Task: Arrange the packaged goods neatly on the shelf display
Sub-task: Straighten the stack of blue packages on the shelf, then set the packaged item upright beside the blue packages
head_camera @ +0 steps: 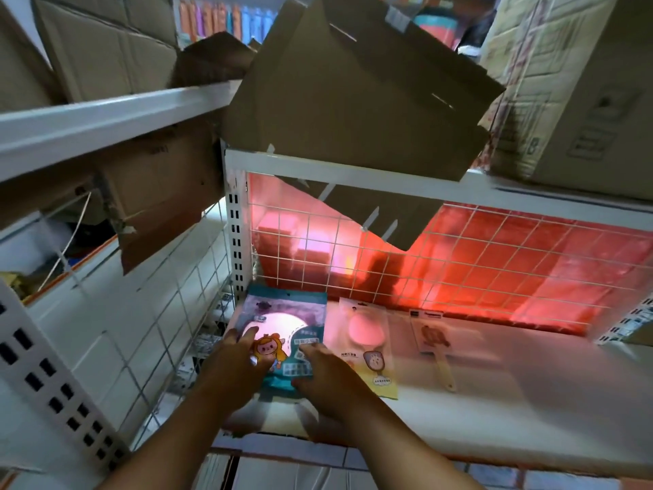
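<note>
While the teal packet [287, 314] lies on the shelf [501, 390], the left grip [236, 362] presses it, fingers released. Whether the right grip [327, 374] grasps it cannot be told.

Teal package [282, 334]: glossy plastic film, glare on it. Pouch [367, 348] at its 3 o'clock: clear shiny plastic over paper card. Shelf board [494, 401]: smooth, white, matt. Wire grid [459, 259]: white-coated metal. Boxes [353, 93] at 12 o'clock: matt brown cardboard.
</note>
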`<act>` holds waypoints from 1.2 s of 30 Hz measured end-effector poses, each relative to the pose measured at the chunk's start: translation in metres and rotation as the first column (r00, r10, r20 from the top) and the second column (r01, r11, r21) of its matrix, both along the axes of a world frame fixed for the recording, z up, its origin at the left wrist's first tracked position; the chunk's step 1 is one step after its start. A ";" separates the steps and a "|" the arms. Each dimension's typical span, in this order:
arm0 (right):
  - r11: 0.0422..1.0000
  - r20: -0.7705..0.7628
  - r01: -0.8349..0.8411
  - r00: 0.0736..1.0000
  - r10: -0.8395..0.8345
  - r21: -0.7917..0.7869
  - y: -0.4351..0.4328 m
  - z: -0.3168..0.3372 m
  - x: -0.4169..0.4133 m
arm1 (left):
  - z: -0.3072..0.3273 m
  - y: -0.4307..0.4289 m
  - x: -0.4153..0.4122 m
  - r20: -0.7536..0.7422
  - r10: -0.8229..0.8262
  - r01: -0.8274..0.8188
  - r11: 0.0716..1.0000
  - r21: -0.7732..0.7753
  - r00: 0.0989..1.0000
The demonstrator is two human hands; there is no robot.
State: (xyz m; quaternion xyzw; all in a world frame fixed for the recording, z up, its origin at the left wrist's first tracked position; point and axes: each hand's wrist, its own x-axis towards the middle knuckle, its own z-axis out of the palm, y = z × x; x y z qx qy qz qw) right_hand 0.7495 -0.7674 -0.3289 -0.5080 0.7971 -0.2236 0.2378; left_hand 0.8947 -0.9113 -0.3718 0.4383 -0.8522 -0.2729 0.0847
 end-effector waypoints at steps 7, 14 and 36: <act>0.993 -0.166 0.083 0.981 -0.097 -0.087 0.007 0.064 -0.032 | 0.075 0.018 -0.038 -0.045 -0.219 0.195 0.933 -0.301 0.975; 0.964 -0.316 0.161 0.922 -0.224 -0.212 0.069 0.122 -0.064 | 0.156 0.084 -0.073 -0.130 -0.441 0.363 0.846 -0.390 0.888; 0.686 -0.571 0.562 0.404 -0.715 -0.462 0.625 0.309 -0.146 | 0.349 0.544 -0.278 -0.211 -0.925 0.549 0.359 -0.755 0.315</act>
